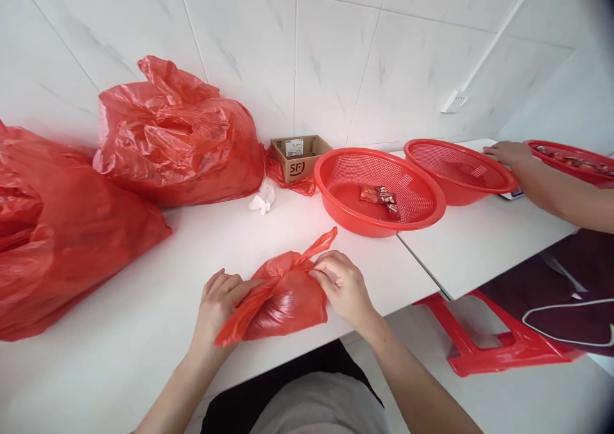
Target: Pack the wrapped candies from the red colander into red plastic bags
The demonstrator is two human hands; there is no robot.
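Observation:
A small, filled red plastic bag [290, 303] lies on the white table in front of me, its top twisted together. My left hand [223, 300] is closed on the bag's left handle, which trails down toward the table's front edge. With thumb and fingers, my right hand [343, 284] pinches the bag near the knot on the right side. The other handle end sticks up above my right fingers. The bag's contents are hidden by the plastic.
Two large red bags [177, 140] stand at left. Behind are a crumpled tissue [263, 197], an SF cardboard box [293, 165] and a red basket [336, 213] with several packets. At right, a co-worker's hand [511, 153] touches another basket [460, 188]. A red stool [508, 357] stands below.

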